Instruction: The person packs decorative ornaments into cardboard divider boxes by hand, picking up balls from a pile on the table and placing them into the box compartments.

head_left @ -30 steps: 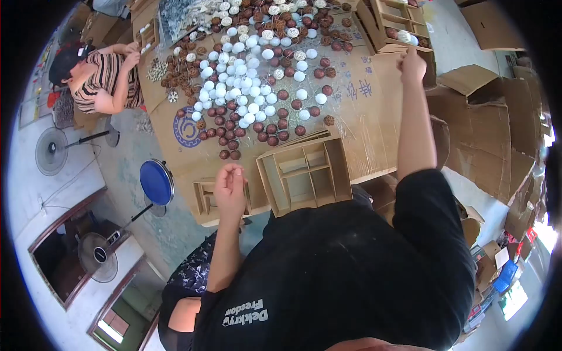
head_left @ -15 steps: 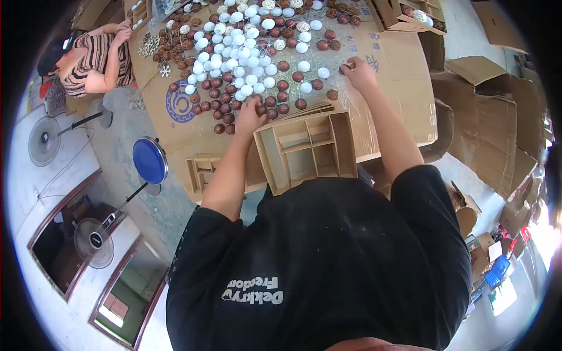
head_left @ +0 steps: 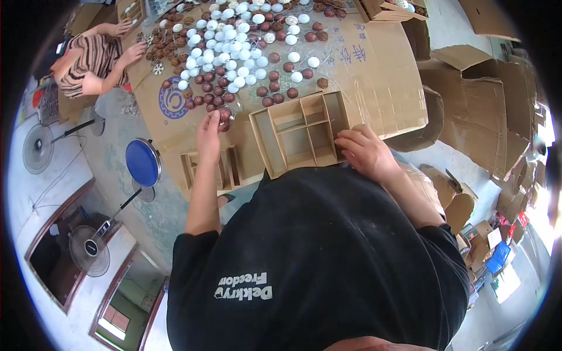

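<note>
Dark red balls lie at the near edge of a pile of white balls (head_left: 225,47) and brown balls on the cardboard-covered table (head_left: 386,76). My left hand (head_left: 209,136) has its fingertips pinched on a dark red ball (head_left: 224,114) at this near edge. A divided wooden box (head_left: 285,161) rests against the front of my body, tilted, with no balls visible in its compartments. My right hand (head_left: 367,153) is at the box's right side, fingers bent over the right compartment; whether something small is under the fingertips is hidden.
A smaller divided box (head_left: 229,169) lies left of the large one. Another box with balls (head_left: 389,10) stands at the back right. At the far left a person in a striped top (head_left: 96,64) works at the table. Open cartons (head_left: 480,111) stand on the right.
My right hand has come back from the table's middle to the box's right side. My left hand has moved left and slightly nearer, now with a dark red ball at its fingertips.
</note>
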`<state>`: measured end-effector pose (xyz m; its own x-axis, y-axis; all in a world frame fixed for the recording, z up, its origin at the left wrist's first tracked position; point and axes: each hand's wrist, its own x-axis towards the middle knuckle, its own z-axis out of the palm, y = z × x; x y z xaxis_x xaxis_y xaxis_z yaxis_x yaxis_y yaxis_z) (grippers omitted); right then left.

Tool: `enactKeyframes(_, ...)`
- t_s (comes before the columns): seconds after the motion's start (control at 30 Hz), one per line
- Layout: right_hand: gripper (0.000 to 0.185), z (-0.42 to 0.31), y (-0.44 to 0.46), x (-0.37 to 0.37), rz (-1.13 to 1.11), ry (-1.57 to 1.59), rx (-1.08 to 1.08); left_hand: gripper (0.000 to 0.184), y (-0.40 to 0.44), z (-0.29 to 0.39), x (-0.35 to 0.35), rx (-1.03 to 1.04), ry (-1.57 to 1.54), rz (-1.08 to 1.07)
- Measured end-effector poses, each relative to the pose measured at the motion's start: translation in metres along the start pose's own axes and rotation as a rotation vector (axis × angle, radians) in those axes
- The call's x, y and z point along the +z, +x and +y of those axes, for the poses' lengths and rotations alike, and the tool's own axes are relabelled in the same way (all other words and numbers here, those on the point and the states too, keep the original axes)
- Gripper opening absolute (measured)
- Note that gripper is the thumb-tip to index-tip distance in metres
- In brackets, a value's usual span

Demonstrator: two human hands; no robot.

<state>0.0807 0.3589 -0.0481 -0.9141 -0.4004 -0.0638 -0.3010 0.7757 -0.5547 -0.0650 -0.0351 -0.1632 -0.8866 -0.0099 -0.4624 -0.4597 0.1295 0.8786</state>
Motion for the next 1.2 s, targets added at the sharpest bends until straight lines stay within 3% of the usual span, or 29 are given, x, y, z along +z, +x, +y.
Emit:
enactKeyframes(0.2,0.041,-0.014,-0.001,-0.003,0.076,0.011,0.055,0.034,-0.062,0.053,-0.015,0.034,-0.1,-0.099)
enactKeyframes(0.27,0.042,-0.014,-0.004,0.003,0.058,0.026,0.085,0.034,-0.067,0.061,-0.008,0.044,-0.282,-0.153)
enactKeyframes(0.4,0.044,-0.016,-0.006,0.005,0.087,0.013,0.093,0.035,-0.046,0.062,0.01,0.09,-0.317,-0.155)
enactKeyframes(0.47,0.047,-0.018,-0.01,0.008,0.107,0.028,0.112,0.033,-0.029,0.056,0.02,0.204,-0.044,-0.12)
enactKeyframes(0.6,0.054,-0.025,-0.014,0.009,0.095,0.039,0.131,0.024,-0.044,0.072,0.047,0.296,-0.137,-0.143)
enactKeyframes(0.73,0.062,-0.028,-0.015,0.009,0.052,0.049,0.157,0.026,-0.052,0.065,0.043,0.305,0.023,-0.256)
enactKeyframes(0.97,0.062,-0.027,-0.016,0.011,0.059,0.045,0.171,0.025,-0.056,0.08,0.046,0.325,0.091,-0.229)
enactKeyframes(1.03,0.062,-0.028,-0.016,0.011,0.057,0.056,0.179,0.027,-0.063,0.09,0.045,0.189,0.08,-0.442)
enactKeyframes(1.07,0.061,-0.028,-0.016,0.011,0.057,0.067,0.186,0.027,-0.066,0.093,0.045,0.19,0.081,-0.442)
enactKeyframes(1.13,0.061,-0.027,-0.015,0.012,0.056,0.075,0.183,0.028,-0.072,0.096,0.049,0.562,0.789,-0.334)
enactKeyframes(1.2,0.061,-0.026,-0.015,0.012,0.054,0.082,0.179,0.031,-0.073,0.095,0.059,0.551,0.807,-0.314)
